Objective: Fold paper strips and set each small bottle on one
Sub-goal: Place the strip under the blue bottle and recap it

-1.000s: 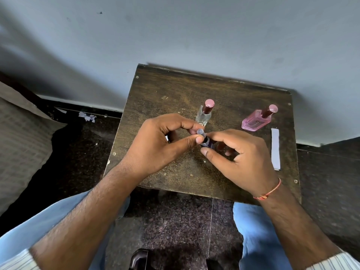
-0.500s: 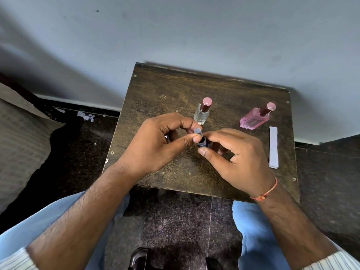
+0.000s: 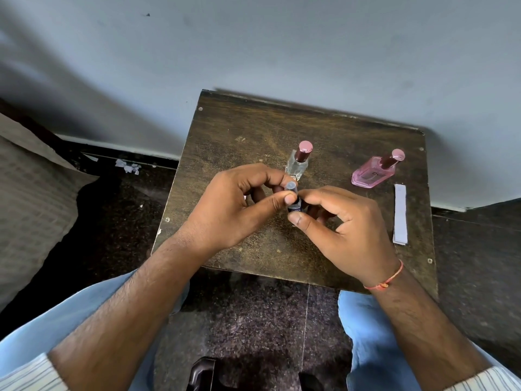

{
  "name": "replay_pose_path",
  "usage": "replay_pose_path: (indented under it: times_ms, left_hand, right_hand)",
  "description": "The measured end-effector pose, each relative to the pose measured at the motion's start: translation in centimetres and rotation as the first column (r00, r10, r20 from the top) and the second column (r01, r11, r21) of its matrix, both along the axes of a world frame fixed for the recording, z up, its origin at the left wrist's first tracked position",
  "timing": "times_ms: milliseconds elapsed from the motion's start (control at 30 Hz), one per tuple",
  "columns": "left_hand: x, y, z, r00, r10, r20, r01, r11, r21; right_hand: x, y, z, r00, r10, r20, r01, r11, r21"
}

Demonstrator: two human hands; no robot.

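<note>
Both hands meet mid-surface (image 3: 225,131): left hand (image 3: 234,204) pinches the grey cap, right hand (image 3: 344,224) grips the small dark bottle (image 3: 294,203), its body mostly hidden by fingers (image 3: 284,197). Its contact with the surface is unclear.

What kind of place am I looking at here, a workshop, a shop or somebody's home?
Most likely a room in a home, not a workshop. A small worn wooden table stands against a plain painted wall, on a dark speckled stone floor, and a cushion or mattress edge lies at the left.
</note>
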State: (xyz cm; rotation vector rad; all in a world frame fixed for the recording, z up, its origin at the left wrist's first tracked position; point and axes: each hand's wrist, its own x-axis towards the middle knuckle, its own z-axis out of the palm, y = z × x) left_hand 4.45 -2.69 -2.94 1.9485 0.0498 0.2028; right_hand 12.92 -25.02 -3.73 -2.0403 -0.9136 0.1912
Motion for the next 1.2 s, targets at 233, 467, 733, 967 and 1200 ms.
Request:
replay_pose_path:
  times_ms: [233, 467, 733, 967, 1200]
  left_hand:
    - [-0.3, 1.2, 0.6, 0.999, -0.036, 0.027, 0.032, 0.991, 0.13]
    - [-1.4, 3.3, 0.2, 0.971, 0.218, -0.1, -0.187, 0.949, 0.254]
    - [-3.2, 6.0, -1.5, 0.961, 0.199, -0.19, -0.085, 0.87, 0.485]
    - [-3.9, 5.9, -2.4, 0.974, 0.144, -0.175, -0.03, 0.846, 0.532]
    - [-4.1, 5.8, -2.6, 0.972, 0.157, -0.172, -0.031, 0.822, 0.569]
  right_hand:
    - [-0.6, 1.3, 0.2, 0.998, -0.03, -0.057, 0.034, 0.997, 0.069]
    - [-0.6, 3.2, -0.4, 0.976, -0.164, -0.144, 0.182, 0.975, 0.124]
    - [-1.0, 6.4, -0.9, 0.946, -0.227, -0.231, 0.263, 0.955, 0.14]
    - [-1.2, 8.5, -1.7, 0.944, -0.237, -0.228, 0.269, 0.955, 0.122]
    - [-1.0, 10.0, -2.2, 0.952, -0.258, -0.164, 0.273, 0.959, 0.079]
